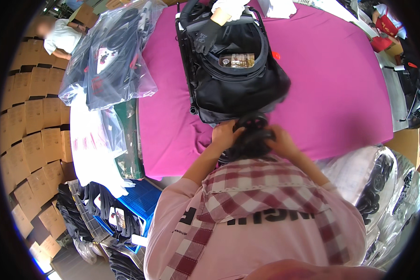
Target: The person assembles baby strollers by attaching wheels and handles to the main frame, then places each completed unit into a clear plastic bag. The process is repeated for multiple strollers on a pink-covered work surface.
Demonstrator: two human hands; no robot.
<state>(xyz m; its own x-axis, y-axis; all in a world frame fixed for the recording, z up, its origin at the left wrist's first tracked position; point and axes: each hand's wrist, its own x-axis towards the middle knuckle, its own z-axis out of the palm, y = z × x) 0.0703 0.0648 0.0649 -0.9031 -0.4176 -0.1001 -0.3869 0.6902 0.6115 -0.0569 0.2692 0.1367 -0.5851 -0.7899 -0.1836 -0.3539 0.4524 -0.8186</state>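
Left hand (225,134) has its fingers curled onto a blurry black wheel-like part (251,142), while the right hand (282,141) is on its other side, though I can't make out how tightly. Elbows are bent, forearms angling inward, so the part sits between the hands, near the chest. Just beyond the grip there's a black stroller (240,93), a co-worker's gloved hand (206,38) over its far end.

Stroller (238,95): black cloth, slight sheen. Wheels (253,122): dark, plastic-looking, finish blurred. Table (331,79): cloth-covered, smooth, matt. Bag (144,83): clear glossy plastic film, wrinkled. Boxes (32,116): matt brown cardboard. Crate (143,198): blue plastic. Apron (256,184): matt checked cloth.
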